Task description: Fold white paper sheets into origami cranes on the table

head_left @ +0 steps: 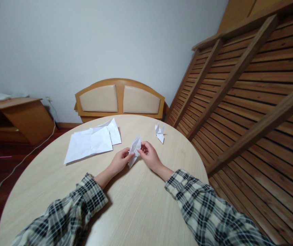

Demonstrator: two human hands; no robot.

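Observation:
Between my two hands is a piece of folded white paper [135, 146], narrow and diamond-shaped with pointed ends, tilted just above the table. My left hand [121, 160] pinches its left side, thumb on the near face. On the other edge, my right hand [149, 155] grips it with the thumb pressed on the front and the fingers curled behind. A finished-looking folded paper figure [159, 133] with upright points rests on the table, beyond my right hand. To the left lie white paper sheets [91, 143], overlapping and creased.
The round pale wooden table [141, 205] fills the foreground. Behind it stands a headboard [120, 99] with two cream panels. A slatted wooden frame [238, 89] leans close along the right. At left are a wooden desk [28, 118] and a white cable [26, 159] on the floor.

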